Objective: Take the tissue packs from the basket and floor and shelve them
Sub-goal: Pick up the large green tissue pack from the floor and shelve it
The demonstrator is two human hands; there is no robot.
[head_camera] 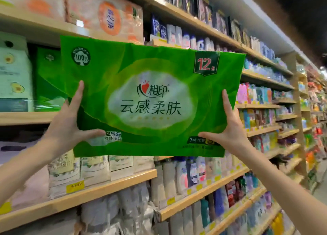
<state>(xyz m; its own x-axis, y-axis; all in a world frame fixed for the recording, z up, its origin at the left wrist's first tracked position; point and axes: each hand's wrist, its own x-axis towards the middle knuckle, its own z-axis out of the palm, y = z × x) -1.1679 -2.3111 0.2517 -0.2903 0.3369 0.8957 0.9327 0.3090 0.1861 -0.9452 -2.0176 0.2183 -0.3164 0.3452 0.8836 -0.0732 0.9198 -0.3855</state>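
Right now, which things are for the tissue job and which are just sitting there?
For the job: the big green plastic tissue pack, held by the left hand and right hand; the wooden shelf with a matching green pack.
Just there: orange-printed pack up top, beige packs below, yellow price tag.

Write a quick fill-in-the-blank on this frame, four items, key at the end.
The tissue pack held up is ____ in colour.
Its top right badge shows the number ____.
A matching pack stands on the shelf to its ____.
The left hand grips its lower left corner, the right hand its lower ____ corner.
Missing: green; 12; left; right.
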